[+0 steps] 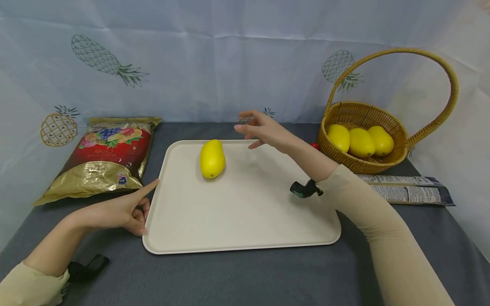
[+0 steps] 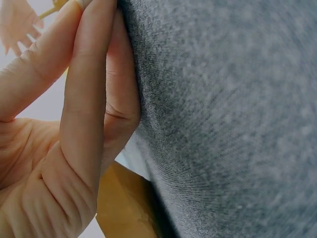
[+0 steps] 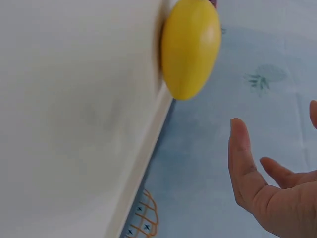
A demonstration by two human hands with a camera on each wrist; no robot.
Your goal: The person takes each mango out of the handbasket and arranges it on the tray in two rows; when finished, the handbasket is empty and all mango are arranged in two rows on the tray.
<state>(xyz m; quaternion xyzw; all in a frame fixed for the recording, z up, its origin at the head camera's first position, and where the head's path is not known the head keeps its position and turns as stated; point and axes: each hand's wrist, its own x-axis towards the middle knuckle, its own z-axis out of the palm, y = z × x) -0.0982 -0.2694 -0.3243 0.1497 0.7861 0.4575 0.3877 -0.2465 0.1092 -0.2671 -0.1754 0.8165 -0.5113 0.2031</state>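
While the left hand [image 1: 121, 211] pinches the side of the pale tray [image 1: 237, 212] with one finger poking out straight, the right hand [image 1: 269, 131] hangs over its back part, fingers loose and apart, holding nothing, and one yellow fruit [image 1: 212, 159] lies on the tray, left of that hand

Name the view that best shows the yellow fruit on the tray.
The head view: the yellow fruit appears whole on the tray. The right wrist view shows it larger but at the frame's top edge; the left wrist view, not clearly.
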